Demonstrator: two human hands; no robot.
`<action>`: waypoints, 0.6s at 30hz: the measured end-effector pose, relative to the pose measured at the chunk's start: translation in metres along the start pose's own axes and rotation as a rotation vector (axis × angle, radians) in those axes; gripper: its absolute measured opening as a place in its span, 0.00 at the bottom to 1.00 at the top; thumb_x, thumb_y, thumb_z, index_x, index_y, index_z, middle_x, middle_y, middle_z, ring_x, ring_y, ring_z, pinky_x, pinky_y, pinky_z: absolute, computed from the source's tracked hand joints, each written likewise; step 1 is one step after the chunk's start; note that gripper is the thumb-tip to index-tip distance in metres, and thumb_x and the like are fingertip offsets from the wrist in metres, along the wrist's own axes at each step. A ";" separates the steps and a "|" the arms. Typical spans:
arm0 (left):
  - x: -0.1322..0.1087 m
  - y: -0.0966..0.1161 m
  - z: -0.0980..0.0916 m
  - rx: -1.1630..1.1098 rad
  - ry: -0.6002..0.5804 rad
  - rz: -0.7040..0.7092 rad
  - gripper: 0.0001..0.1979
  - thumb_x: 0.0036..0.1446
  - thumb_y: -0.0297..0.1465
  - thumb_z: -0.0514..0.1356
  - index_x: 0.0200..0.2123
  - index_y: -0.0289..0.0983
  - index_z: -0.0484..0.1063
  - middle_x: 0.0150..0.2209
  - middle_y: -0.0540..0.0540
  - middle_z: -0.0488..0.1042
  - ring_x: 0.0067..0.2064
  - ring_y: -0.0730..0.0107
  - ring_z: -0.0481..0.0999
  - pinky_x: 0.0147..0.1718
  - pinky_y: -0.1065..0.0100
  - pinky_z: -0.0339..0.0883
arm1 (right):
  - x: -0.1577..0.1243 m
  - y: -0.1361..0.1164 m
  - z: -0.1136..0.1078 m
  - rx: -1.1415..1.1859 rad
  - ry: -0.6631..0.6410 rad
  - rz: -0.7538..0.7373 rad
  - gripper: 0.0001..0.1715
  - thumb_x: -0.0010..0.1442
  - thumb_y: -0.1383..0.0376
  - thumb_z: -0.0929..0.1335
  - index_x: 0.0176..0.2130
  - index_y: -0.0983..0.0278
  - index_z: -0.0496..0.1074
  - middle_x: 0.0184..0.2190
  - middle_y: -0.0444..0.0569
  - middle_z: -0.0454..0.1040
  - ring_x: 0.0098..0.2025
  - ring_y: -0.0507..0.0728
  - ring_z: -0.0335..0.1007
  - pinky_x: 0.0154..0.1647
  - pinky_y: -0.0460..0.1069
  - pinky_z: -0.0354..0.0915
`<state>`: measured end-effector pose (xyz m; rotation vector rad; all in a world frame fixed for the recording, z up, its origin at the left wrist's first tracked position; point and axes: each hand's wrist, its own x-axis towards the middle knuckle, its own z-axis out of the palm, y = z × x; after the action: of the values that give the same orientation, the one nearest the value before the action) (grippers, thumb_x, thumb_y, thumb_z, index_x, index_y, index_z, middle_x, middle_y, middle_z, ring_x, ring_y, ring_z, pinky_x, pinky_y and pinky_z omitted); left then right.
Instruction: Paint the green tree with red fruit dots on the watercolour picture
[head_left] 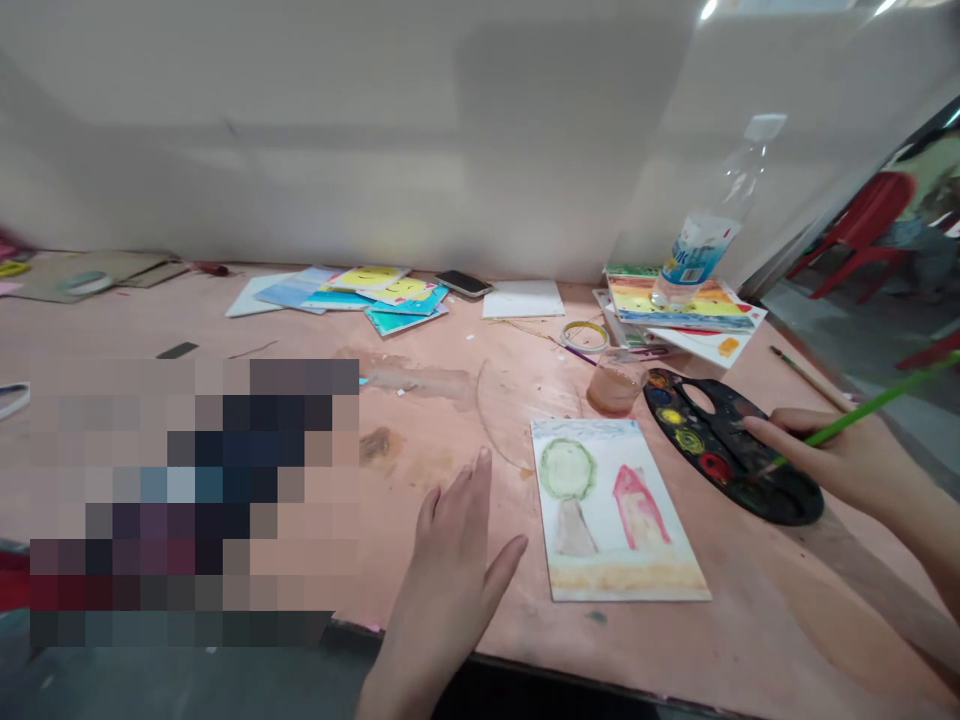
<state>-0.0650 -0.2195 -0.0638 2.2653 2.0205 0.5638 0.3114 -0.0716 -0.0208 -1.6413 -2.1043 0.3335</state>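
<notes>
In my right hand is a green-handled paintbrush, its tip down at the black paint palette. Yellow, green, red and blue paints fill several of the palette's wells. To the palette's left lies a small painting on white card or board, with a green round tree, a pink-red house-like shape and a tan strip along the bottom. My left hand is open over the table just left of the painting, fingers stretched out and holding nothing. A clear cup of brownish water stands behind the painting.
A plastic bottle stands on stacked paintings at the back right. Along the wall lie a phone, a white card, colourful cards and a tape roll. Another brush rests at right. A blurred-out patch covers the left.
</notes>
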 end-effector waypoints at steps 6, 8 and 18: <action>0.003 -0.010 0.007 0.054 -0.052 0.069 0.21 0.67 0.39 0.53 0.57 0.35 0.70 0.65 0.34 0.66 0.66 0.43 0.64 0.58 0.39 0.64 | 0.000 0.025 0.004 -0.015 -0.038 -0.017 0.31 0.63 0.44 0.65 0.19 0.60 0.60 0.17 0.46 0.60 0.23 0.59 0.59 0.27 0.54 0.52; 0.003 -0.014 0.012 0.051 -0.037 0.055 0.26 0.67 0.41 0.53 0.63 0.33 0.64 0.65 0.33 0.65 0.66 0.44 0.64 0.58 0.39 0.65 | 0.000 0.026 0.005 0.001 -0.036 -0.014 0.30 0.63 0.45 0.65 0.20 0.60 0.62 0.17 0.46 0.61 0.23 0.58 0.59 0.27 0.53 0.52; -0.004 -0.032 0.029 0.100 -0.057 0.023 0.44 0.55 0.52 0.60 0.69 0.35 0.56 0.66 0.31 0.63 0.69 0.39 0.57 0.66 0.31 0.32 | -0.007 -0.023 -0.026 0.140 0.405 0.045 0.36 0.59 0.40 0.67 0.14 0.62 0.63 0.12 0.45 0.61 0.17 0.52 0.57 0.18 0.48 0.54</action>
<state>-0.0870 -0.2127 -0.1003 2.3343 2.0422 0.4028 0.3061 -0.0864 0.0110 -1.5275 -1.7071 0.1424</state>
